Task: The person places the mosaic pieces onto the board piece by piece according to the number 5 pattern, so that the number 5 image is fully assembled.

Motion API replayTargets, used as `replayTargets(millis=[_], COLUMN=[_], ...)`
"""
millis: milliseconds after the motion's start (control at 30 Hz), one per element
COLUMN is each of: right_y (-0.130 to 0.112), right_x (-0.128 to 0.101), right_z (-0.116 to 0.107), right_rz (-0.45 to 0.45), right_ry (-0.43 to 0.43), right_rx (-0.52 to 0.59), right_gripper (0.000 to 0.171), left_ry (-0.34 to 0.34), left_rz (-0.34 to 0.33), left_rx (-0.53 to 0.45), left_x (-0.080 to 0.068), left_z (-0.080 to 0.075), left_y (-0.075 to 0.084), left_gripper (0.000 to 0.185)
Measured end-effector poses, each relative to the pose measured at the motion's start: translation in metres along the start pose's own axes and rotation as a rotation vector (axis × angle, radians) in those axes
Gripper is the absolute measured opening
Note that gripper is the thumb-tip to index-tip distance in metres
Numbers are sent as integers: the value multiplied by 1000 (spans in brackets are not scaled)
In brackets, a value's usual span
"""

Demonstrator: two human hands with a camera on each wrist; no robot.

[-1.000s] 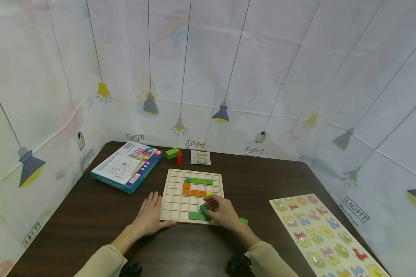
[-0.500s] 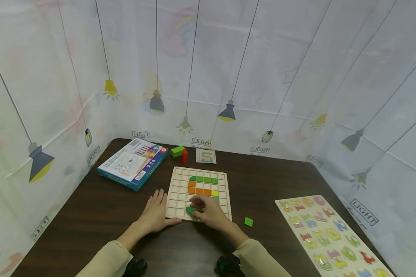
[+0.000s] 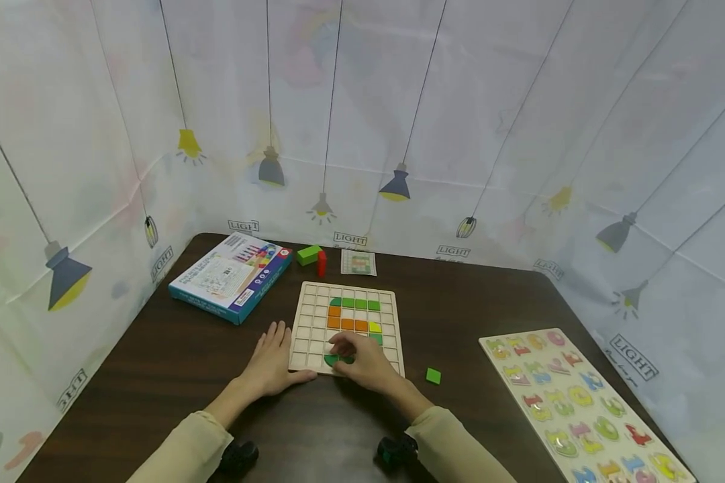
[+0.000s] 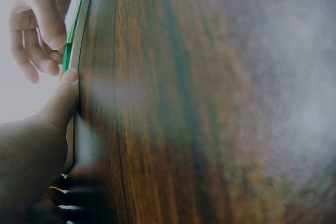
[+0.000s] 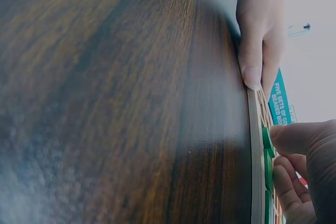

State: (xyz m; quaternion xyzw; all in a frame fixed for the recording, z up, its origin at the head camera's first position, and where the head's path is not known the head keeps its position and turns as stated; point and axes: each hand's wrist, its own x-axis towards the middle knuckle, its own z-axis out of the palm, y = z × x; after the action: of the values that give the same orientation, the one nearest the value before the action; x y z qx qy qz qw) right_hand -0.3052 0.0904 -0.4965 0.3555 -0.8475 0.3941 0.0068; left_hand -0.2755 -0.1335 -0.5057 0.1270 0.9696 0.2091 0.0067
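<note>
Right hand pinching a dark green rounded-corner piece with curled fingertips, low over the near row of the wooden grid board; left hand flat and relaxed, fingers straight, thumb against the board's near left corner, on the dark counter. Likely light, stiff and smooth, so best pinched by its thin side edges, as now. Lying flat, seemingly squarish with no clear long axis, curved edge apparently toward the left hand; a loose green square just right of the right hand.
</note>
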Motion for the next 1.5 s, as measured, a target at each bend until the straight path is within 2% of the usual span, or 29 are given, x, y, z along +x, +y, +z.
replayTargets(millis=[233,467,633,833,1000,1233,1500], right_y=[-1,5,15,27,39,51,62], right_x=[1,-9,-23,-43,-60,-80,-99], right_z=[-7,-20,-31,-48,-64,-79,-93], right_rz=[7,24,66,112,150,257,280], right_ry=[10,74,118,170,209,237,274], right_rx=[-11,-24,-39,-1,-29,-52,-76], right_gripper=[35,30,30,30,29,30,32], left_ry=[-7,-14,-16,-28,-30,-22,-25], left_rz=[-1,-8,-13,-19,-25,-17,-18], left_rx=[-1,4,3,-8,-10,-17,-18], left_x=[3,6,4,0,-1,0,4], left_z=[-2,-2,-1,2,4,4,4], left_y=[1,3,3,2,1,0,-3], left_gripper=[109,111,110,111,113,113,113])
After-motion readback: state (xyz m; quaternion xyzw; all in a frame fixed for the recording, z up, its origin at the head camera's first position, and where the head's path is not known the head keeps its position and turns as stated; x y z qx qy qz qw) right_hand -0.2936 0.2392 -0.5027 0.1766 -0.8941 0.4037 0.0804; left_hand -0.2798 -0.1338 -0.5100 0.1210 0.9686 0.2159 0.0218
